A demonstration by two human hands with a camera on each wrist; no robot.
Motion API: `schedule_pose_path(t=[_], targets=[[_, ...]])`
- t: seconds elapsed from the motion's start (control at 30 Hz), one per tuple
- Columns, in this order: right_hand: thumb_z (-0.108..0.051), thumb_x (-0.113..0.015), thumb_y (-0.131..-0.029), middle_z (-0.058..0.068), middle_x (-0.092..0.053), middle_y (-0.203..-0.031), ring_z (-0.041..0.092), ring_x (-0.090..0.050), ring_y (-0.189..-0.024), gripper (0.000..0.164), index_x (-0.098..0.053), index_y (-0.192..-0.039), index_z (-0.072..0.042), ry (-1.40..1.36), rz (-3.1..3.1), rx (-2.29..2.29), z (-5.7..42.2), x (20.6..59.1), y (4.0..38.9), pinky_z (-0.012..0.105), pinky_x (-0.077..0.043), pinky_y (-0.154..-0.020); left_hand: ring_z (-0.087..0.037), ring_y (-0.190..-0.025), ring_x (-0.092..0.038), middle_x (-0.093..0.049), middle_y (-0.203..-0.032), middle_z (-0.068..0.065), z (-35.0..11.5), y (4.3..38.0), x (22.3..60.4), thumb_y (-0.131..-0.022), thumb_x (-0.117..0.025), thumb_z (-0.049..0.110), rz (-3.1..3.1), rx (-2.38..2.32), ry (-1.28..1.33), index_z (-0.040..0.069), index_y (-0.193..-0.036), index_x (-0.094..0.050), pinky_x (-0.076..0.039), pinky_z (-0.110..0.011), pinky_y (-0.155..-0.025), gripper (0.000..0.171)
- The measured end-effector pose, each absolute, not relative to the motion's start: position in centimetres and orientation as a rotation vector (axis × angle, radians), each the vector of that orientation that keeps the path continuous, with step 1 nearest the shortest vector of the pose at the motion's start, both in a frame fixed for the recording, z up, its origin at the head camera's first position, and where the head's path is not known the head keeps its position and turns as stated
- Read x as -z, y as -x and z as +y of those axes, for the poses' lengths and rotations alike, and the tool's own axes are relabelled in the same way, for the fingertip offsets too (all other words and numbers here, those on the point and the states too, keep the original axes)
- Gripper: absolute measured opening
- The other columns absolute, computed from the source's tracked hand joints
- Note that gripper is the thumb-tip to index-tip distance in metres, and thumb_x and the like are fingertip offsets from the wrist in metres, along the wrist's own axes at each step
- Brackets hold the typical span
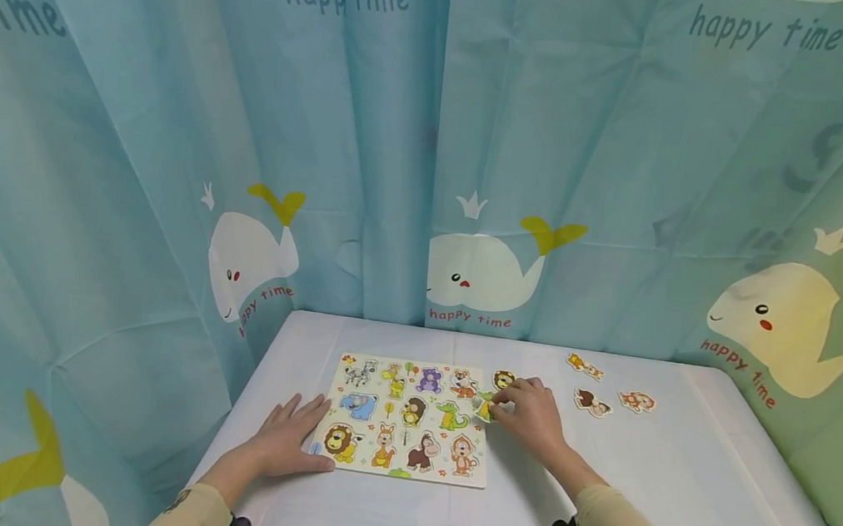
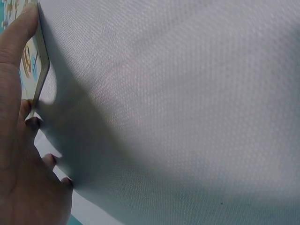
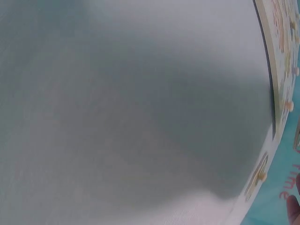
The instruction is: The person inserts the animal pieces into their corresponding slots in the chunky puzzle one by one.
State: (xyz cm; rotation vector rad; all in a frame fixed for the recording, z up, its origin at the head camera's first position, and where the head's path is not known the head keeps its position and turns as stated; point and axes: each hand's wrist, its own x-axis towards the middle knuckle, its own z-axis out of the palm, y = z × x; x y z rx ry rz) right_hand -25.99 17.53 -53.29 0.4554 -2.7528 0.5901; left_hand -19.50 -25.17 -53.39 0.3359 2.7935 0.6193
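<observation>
A wooden animal puzzle board [image 1: 403,472] lies on the white table, showing a zebra, giraffe, elephant, crocodile and other animals. My left hand [image 1: 288,438] rests at its left side with fingers spread, the thumb [image 2: 24,30] on the front left corner. At the board's right edge my right hand [image 1: 531,415] pinches a small green and yellow puzzle piece [image 1: 484,407] by its upper side; the fingers partly hide its picture. Just behind that hand is a loose lion piece [image 1: 503,379], whose little knob shows in the right wrist view.
Further right on the table [image 1: 643,483] lie loose pieces: an orange and white one [image 1: 585,366], a brown one [image 1: 593,403] and a monkey-like one [image 1: 637,401]. A blue curtain [image 1: 399,169] with whale prints hangs right behind the table's far edge.
</observation>
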Motion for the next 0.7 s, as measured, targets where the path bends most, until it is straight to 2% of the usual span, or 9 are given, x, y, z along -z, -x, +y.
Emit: schedule_pose_path(t=[0.23,0.53,0.7], targets=[[-0.021,-0.085,-0.082,-0.005,-0.066,-0.088,0.022,-0.055,-0.092,0.006,-0.078,-0.081,-0.020,-0.545,-2.755,-0.564,15.9,53.6,25.9,0.043,-0.047,-0.077,-0.050,-0.152,-0.010,-0.028,-0.166,-0.014,-25.1,19.4,53.3,-0.077,-0.079,0.064,2.788,-0.628,-0.331,0.008,-0.160,-0.034,-0.007,-0.068,-0.121,0.110],[-0.021,-0.086,-0.081,-0.007,-0.065,-0.086,0.018,-0.054,-0.090,0.008,-0.078,-0.080,-0.021,-0.624,-2.716,-0.560,14.6,54.3,26.2,0.042,-0.048,-0.084,-0.050,-0.152,-0.011,-0.029,-0.166,-0.014,-25.1,19.5,53.3,-0.077,-0.080,0.063,2.786,-0.618,-0.331,0.008,-0.160,-0.035,-0.008,-0.067,-0.122,0.109],[-0.020,-0.086,-0.080,-0.006,-0.066,-0.084,0.019,-0.053,-0.085,0.008,-0.078,-0.079,-0.020,-0.663,-2.694,-0.541,13.9,54.4,26.3,0.041,-0.047,-0.079,-0.050,-0.152,-0.012,-0.029,-0.166,-0.014,-25.1,19.5,53.3,-0.077,-0.080,0.064,2.790,-0.618,-0.333,0.008,-0.160,-0.035,-0.008,-0.068,-0.121,0.109]])
